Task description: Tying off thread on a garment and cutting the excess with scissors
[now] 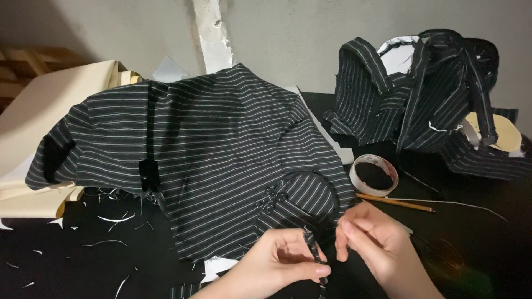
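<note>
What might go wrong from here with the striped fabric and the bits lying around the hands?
The left hand pinches a narrow striped strip that the right hand touches; a tug might drag the large striped fabric piece across the black table. The tape roll and pencil lie close beside the right hand, so a sweep might knock them. Loose threads and scraps could cling to the cloth.

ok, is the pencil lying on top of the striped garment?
No. The pencil lies on the bare black table, beside the tape roll, clear of the striped garment.
</note>
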